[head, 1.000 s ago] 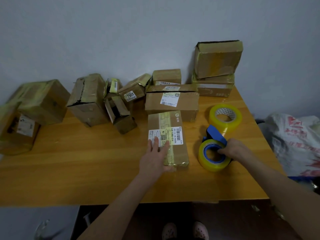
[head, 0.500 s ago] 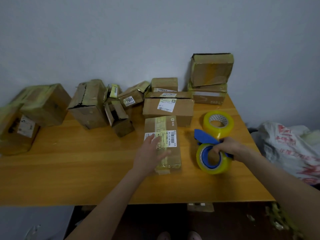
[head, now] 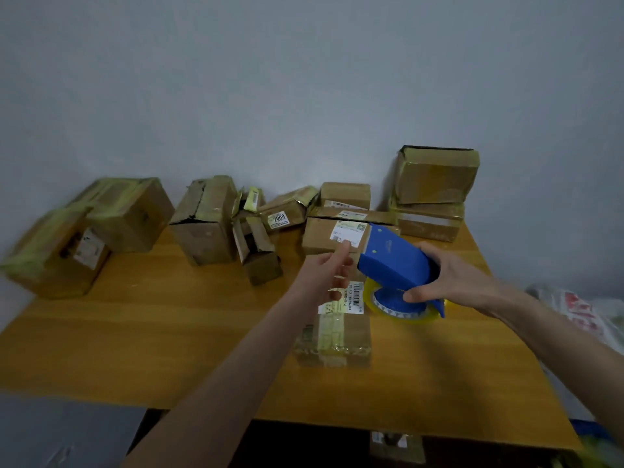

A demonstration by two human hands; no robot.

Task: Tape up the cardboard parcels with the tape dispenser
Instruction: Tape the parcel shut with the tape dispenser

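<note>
Presently at the positioning step, by all appearances: tool in hand, no tape laid yet on this pass.

Item: tape dispenser (head: 395,261), blue, with yellowish tape roll (head: 400,310) mounted underneath. Held in the air just right of the near parcel (head: 334,336), above the table (head: 135,332), apparently touching neither.

Grip, right hand (head: 452,282): wrapped round the rear of the dispenser, thumb low, fingers over the top.

Grip, left hand (head: 329,275): loose, index finger stretched forward toward the dispenser's front edge, clasping nothing visible; poised over the white label (head: 354,297) of the near parcel.

Near parcel: flat on the table, yellowish tape already along its top; need for more not determinable.

Next move, as a judgement: find and draw out the free end of tape, press onto one end of the parcel, pull the dispenser along the seam with the box steadied under the left hand.

Also present: further parcels (head: 206,221) in a row against the wall (head: 304,96), several torn or gaping; stack of two (head: 435,177) at right rear.

Hidden or unclear:
- free tape end and cutter blade not made out
- middle of the near parcel behind the left hand
- printed bag (head: 584,312) cut off at the right edge
- small carton (head: 395,444) below the table front, blurred
- label text illegible
</note>
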